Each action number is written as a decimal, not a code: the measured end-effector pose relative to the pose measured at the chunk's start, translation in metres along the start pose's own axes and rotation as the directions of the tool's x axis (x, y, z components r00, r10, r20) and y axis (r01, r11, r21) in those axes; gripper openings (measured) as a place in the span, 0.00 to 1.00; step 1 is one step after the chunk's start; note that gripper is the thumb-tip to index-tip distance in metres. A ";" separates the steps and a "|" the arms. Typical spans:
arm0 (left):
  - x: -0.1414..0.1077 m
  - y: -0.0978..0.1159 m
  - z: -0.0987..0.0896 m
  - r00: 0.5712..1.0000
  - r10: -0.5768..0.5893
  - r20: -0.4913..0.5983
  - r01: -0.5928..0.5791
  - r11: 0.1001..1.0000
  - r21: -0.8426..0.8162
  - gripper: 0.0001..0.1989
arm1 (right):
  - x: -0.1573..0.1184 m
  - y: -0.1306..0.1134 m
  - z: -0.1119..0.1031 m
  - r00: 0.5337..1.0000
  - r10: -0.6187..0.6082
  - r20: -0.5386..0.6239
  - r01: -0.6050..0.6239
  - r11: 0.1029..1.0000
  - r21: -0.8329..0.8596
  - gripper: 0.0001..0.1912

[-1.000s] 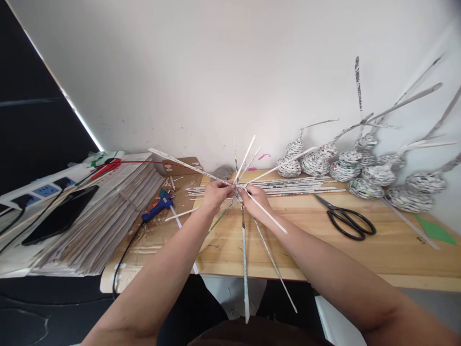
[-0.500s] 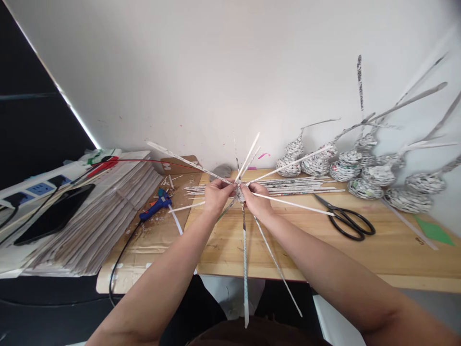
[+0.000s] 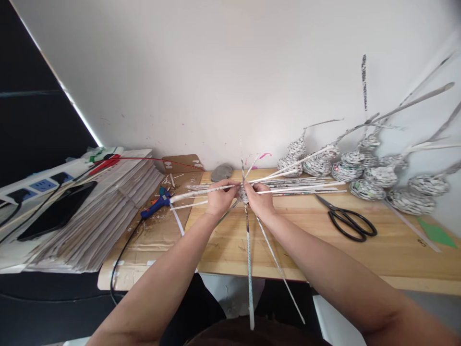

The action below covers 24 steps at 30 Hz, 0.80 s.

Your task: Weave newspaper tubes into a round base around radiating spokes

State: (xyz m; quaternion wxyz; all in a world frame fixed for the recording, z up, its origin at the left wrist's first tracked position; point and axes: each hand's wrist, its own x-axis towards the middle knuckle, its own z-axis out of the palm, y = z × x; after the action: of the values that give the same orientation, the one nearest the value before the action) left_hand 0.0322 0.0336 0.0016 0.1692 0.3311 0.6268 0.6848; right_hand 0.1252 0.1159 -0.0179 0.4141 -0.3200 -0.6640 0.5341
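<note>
Rolled newspaper sticks cross at a small woven centre (image 3: 243, 194) and fan out around it like spokes. One spoke (image 3: 249, 269) points down toward my body, and another (image 3: 281, 269) slants down to the right. My left hand (image 3: 221, 196) pinches the left side of the centre, with a white paper stick (image 3: 190, 194) running out leftward from its fingers. On the right side, my right hand (image 3: 260, 198) is closed on the paper sticks by the centre. The fingertips of both hands nearly meet.
Behind my hands lies a bundle of paper sticks (image 3: 309, 186). Black scissors (image 3: 351, 222) and several woven paper gourds (image 3: 319, 164) are at the right. A blue glue gun (image 3: 156, 205), a newspaper stack (image 3: 104, 206) and a power strip (image 3: 41, 186) are at the left. A grey stone (image 3: 221, 172) sits behind.
The left paper stick has swung down from its raised slant to lie nearly level. A white stick that pointed up at the centre now leans right. Both hands remain at the centre.
</note>
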 end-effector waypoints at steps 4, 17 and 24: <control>0.000 0.008 -0.003 0.985 -0.168 0.036 0.172 0.969 -0.177 0.10 | -0.001 -0.003 -0.001 1.000 -0.026 0.002 0.026 0.999 0.029 0.21; 0.007 0.018 0.000 0.908 -0.416 0.058 0.416 0.871 -0.262 0.08 | -0.002 0.003 0.000 0.991 -0.129 0.036 0.129 0.992 0.013 0.16; 0.008 0.020 -0.006 0.890 -0.450 0.076 0.451 0.842 -0.297 0.08 | -0.006 -0.005 0.000 0.991 -0.089 0.101 0.089 0.996 0.007 0.12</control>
State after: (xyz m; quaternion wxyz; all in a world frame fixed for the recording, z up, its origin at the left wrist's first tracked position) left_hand 0.0259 0.0314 0.0231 0.3754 0.1453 0.5725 0.7143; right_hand 0.1280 0.1098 -0.0147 0.4037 -0.2621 -0.6970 0.5315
